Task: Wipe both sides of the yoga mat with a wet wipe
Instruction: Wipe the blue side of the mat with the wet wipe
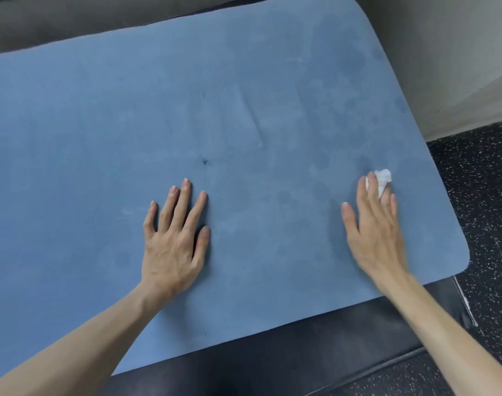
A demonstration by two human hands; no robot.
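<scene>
Head view: white wet wipe (382, 178) apparently beneath flat right hand (374, 227) fingertips, on blue yoga mat (244, 110).

- I can't read any text, label, brand, number or sign anywhere in my head view.
- yoga mat (244, 124): plain blue face, only darker blotches and a crease, no print or logo that I can make out.
- wet wipe (382, 178): bunched white at the right, nothing legible on it.
- floor (478, 195): dark with light speckles at the right, no markings.
- wall (444, 52): bare at far right, no signage.
</scene>
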